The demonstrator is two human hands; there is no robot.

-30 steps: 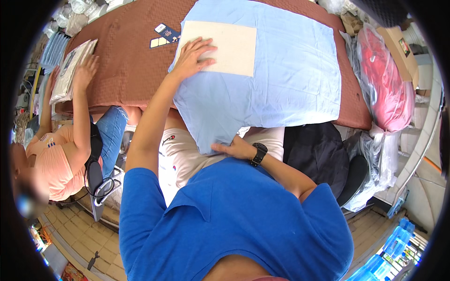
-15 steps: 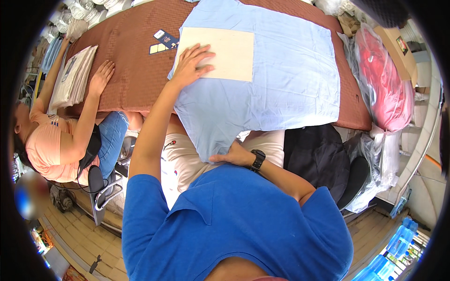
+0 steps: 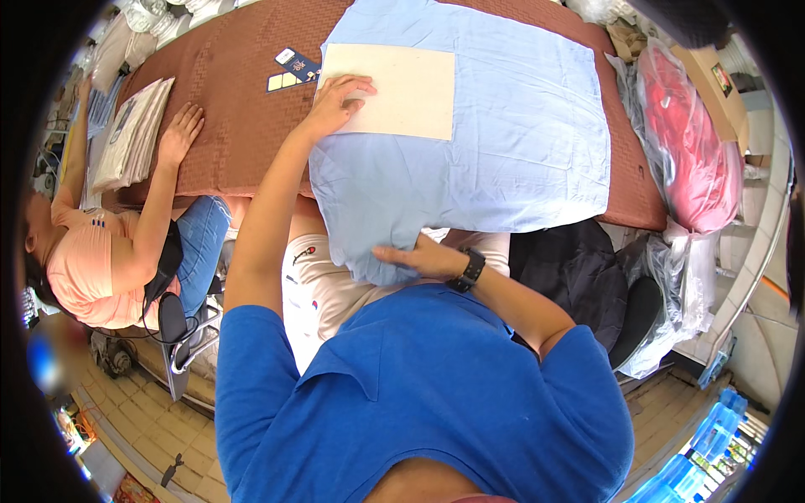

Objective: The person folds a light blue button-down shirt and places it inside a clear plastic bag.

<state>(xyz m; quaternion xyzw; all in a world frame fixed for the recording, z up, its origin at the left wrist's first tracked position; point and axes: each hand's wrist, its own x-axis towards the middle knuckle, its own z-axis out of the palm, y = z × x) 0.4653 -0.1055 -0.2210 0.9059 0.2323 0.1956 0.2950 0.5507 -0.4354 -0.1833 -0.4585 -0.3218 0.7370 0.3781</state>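
A light blue shirt (image 3: 528, 142) lies spread over the table, one sleeve hanging off the near edge above my lap. On its upper left part rests a flat cream cardboard sheet (image 3: 411, 88). My left hand (image 3: 340, 102) lies on the left edge of that sheet, fingers slightly bent and holding nothing. Below the table edge, my right hand (image 3: 429, 258) is closed on the bunched sleeve, thumb on top; its other fingers are mostly hidden by the cloth. A black watch circles the right wrist.
Dark blue tags (image 3: 295, 67) lie on the brown tablecloth (image 3: 231, 101) left of the sheet. A co-worker sits at left beside a stack of folded bagged garments (image 3: 134, 134). Red clothing in clear plastic (image 3: 688, 138) stands at right, near a cardboard box (image 3: 713, 88).
My right hand has drawn the sleeve slightly up and gathered it into a bunch. My left hand has curled its fingers and shifted a little toward the sheet's left edge.
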